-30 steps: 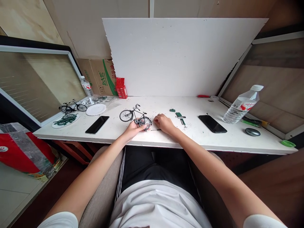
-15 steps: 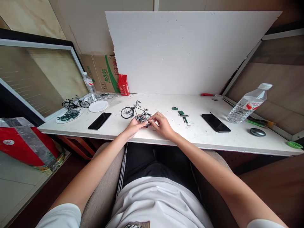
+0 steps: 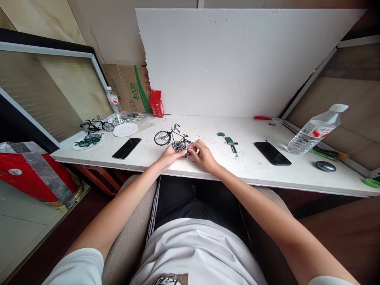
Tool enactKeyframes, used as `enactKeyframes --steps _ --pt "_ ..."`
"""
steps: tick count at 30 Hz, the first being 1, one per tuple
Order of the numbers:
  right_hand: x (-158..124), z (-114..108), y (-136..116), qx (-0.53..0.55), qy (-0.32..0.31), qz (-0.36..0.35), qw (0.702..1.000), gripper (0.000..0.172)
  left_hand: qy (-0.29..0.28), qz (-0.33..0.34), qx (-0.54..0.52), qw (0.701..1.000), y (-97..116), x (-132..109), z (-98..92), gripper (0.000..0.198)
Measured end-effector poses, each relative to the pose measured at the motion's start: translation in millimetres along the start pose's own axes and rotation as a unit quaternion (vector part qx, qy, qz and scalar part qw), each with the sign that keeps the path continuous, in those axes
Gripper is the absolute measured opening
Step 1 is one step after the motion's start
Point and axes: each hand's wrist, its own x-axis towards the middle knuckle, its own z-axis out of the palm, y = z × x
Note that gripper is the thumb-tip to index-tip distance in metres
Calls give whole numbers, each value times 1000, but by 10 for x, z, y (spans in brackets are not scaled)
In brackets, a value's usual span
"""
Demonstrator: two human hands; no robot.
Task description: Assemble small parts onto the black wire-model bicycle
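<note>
A black model bicycle [image 3: 172,135] is tilted over the white table, its front wheel at the far left and its rear wheel between my hands. My left hand [image 3: 170,156] grips the bicycle around the rear wheel, with the thumb pressed along the near side. The fingers of my right hand [image 3: 202,154] are pinched at the right side of that wheel; whether a small part sits in the pinch, I cannot make out. To the right lie several small green parts [image 3: 228,139].
On the white table [image 3: 142,162] are two phones, one at left [image 3: 127,148] and one at right [image 3: 273,153]. A second model bicycle [image 3: 96,125], a plate of green pieces [image 3: 88,142] and a white plate [image 3: 125,129] stand left. A water bottle [image 3: 314,130] leans at right.
The whole view has shifted slightly, moving the tabletop things a little to the right. My hands stay at the rear wheel, with only slight finger movement.
</note>
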Motion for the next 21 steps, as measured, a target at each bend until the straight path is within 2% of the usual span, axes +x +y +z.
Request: enactKeyframes --steps 21 --pt "-2 -61 -63 43 17 8 999 35 -2 -9 -13 1000 24 -20 21 55"
